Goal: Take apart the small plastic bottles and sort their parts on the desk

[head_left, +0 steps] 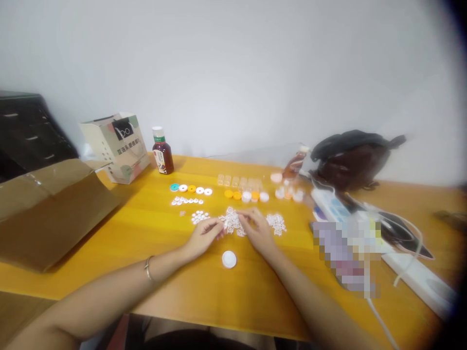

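My left hand is closed in a pinch at the left edge of a pile of small white openwork plastic pieces. Whatever lies between its fingertips is too small to make out. Reaching over the pile's right side, my right hand has its thumb and forefinger apart, fingertips at the pieces. In front of both hands a round white lid lies flat. Small white discs sit just beyond my left hand. A second heap of white openwork pieces is right of my right hand.
Behind are coloured ring-shaped caps, white pointed pieces, orange and white caps and clear cups. A dark red bottle, paper bag and cardboard box stand left. A power strip, cables and dark bag occupy the right.
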The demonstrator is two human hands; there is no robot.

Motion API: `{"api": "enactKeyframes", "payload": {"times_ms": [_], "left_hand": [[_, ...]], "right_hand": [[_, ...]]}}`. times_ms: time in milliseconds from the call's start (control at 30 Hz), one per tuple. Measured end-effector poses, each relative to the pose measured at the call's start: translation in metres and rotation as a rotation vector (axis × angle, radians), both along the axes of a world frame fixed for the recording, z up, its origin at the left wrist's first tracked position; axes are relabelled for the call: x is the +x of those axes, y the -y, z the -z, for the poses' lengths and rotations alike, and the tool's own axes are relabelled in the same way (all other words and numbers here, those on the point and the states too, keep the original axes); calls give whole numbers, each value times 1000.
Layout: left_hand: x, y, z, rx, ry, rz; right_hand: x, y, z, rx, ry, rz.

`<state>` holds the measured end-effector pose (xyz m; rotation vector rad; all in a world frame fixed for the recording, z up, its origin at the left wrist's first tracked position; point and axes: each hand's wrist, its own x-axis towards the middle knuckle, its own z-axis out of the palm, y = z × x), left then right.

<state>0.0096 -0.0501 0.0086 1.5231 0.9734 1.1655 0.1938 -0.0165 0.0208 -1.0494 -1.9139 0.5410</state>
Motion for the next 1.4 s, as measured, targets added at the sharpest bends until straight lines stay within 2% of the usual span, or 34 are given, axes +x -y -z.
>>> {"api": "enactKeyframes", "payload": {"times_ms": [133,267,400,500,567,633,700,833,933,1100,1167,1300,1333,1400], "left_hand": [[0,2,2,-8,-7,128],[1,4,2,4,-21,161],[2,6,-2,1,-99,150],[-1,6,-6,64,-194,109],[-4,5,-9,122,-248,104],[-8,3,-9,159,-289,116],[-11,1,-7,171,-319,134],[-12,-1,-3,199,-369,159],[-14,0,-4,262,-415,211],[-21,0,-12,497,-543,394],[-22,-1,-13,533,-578,427],[-21,-1,-10,568,-612,467],[-21,-1,-9,567,-620,474],[-19,0,-9,553,-644,481]], "right_hand": [[-8,23,-7,30,-4,-289],[-12,31,-6,43,-63,-353],[-11,27,-7,26,-103,-248],[4,14,-17,-31,-92,-17],[25,0,-25,-131,-49,150],[53,-15,-32,-262,75,255],[81,-28,-36,-301,240,356],[115,-40,-34,-402,472,344],[118,-40,-31,-455,498,319],[115,-37,-31,-480,522,330],[115,-38,-31,-426,494,376],[101,-34,-37,-180,371,482],[94,-30,-38,-143,346,444],[76,-20,-41,-130,322,269]]}}
